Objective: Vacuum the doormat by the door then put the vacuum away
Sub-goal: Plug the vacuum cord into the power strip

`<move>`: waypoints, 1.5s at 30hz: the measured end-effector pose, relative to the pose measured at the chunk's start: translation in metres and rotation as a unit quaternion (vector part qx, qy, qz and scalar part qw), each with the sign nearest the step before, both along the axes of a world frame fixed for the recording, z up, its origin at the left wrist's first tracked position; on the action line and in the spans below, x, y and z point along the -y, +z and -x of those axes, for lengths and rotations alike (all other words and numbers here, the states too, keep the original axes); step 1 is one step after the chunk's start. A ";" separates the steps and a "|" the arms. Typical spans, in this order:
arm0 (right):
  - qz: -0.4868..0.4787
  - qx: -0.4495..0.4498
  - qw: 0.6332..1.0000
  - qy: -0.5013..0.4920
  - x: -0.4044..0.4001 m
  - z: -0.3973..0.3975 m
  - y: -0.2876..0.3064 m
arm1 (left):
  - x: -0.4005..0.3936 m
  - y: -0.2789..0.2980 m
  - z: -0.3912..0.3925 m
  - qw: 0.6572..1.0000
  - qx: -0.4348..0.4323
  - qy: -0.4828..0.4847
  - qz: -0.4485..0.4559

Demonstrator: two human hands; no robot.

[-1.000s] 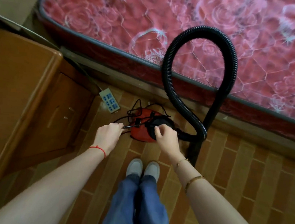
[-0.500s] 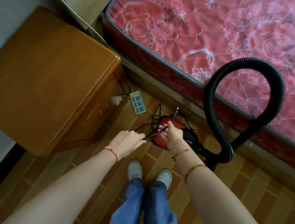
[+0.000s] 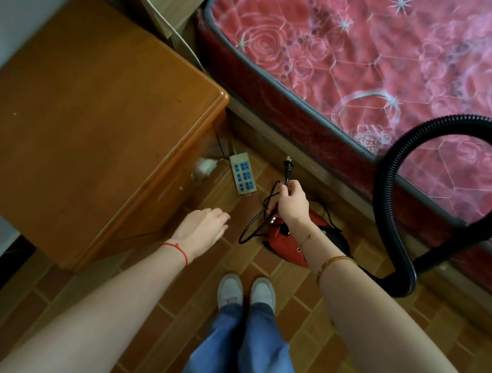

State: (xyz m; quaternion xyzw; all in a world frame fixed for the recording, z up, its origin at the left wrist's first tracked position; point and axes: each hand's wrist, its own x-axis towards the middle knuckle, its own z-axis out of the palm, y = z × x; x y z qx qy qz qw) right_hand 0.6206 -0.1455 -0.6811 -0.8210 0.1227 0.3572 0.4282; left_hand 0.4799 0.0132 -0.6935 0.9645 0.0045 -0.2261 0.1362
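A small red vacuum (image 3: 286,242) sits on the brick-pattern floor beside the bed, partly hidden by my right forearm. Its black ribbed hose (image 3: 386,179) arches up over the mattress edge and comes back down to the floor at the right. My right hand (image 3: 292,200) grips the black power cord just below its plug (image 3: 287,167), which points up and away, free of any socket. Loops of cord (image 3: 253,228) hang under that hand. My left hand (image 3: 203,230) hovers open over the floor, left of the cord, holding nothing. No doormat is in view.
A white power strip (image 3: 243,173) with blue sockets lies on the floor by the wooden nightstand (image 3: 90,127) at the left. A bed with a red rose-pattern mattress (image 3: 381,58) fills the upper right. My feet in grey shoes (image 3: 246,292) stand below the vacuum.
My right hand has lifted the cord so the plug sticks up above it, nearer the power strip. My left hand has let go of the cord and opened. The view has swung left.
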 end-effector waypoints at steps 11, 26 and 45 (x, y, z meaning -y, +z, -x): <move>0.151 0.078 0.955 0.242 -0.021 -0.025 -0.113 | -0.010 -0.117 -0.014 0.997 -0.007 0.063 -0.053; 0.213 0.321 0.762 0.521 -0.061 -0.067 -0.292 | -0.036 -0.320 -0.054 0.990 0.049 0.131 -0.012; 0.213 0.423 0.602 0.643 -0.075 -0.070 -0.307 | -0.027 -0.371 -0.077 0.988 0.118 0.097 -0.031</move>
